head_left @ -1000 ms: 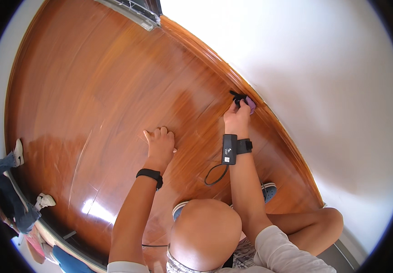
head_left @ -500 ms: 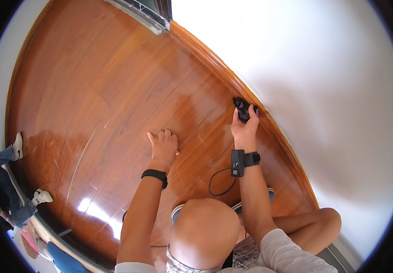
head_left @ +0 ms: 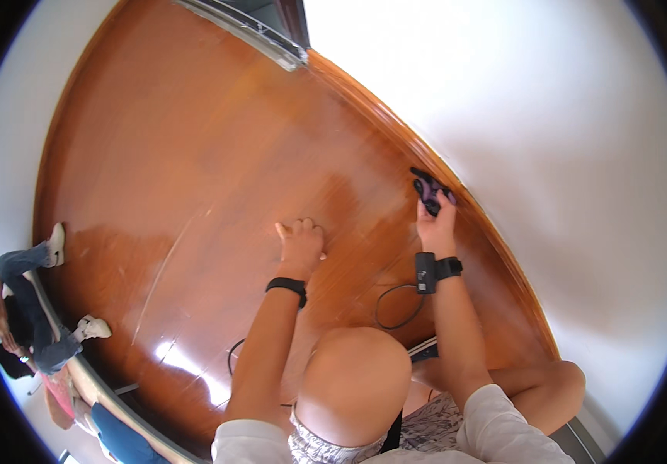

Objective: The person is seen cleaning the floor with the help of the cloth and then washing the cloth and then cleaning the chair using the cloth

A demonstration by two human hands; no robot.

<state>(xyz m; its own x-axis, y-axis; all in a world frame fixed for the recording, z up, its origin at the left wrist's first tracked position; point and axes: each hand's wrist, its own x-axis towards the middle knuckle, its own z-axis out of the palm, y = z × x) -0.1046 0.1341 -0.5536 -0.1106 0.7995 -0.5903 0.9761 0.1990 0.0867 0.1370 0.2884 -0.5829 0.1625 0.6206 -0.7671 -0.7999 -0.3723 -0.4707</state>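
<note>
In the right hand (head_left: pixel 436 227) sits a dark bundle (head_left: pixel 428 190).

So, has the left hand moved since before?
No: the left hand stays about as far right of the long pale scratch on the floor as before.

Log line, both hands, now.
right hand: holding irregular black-and-purple object near brown wooden baseboard | left hand: curled, over brown wooden floor

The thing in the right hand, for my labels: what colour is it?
Black and purple: the thing in the right hand, best in the head view.
</note>
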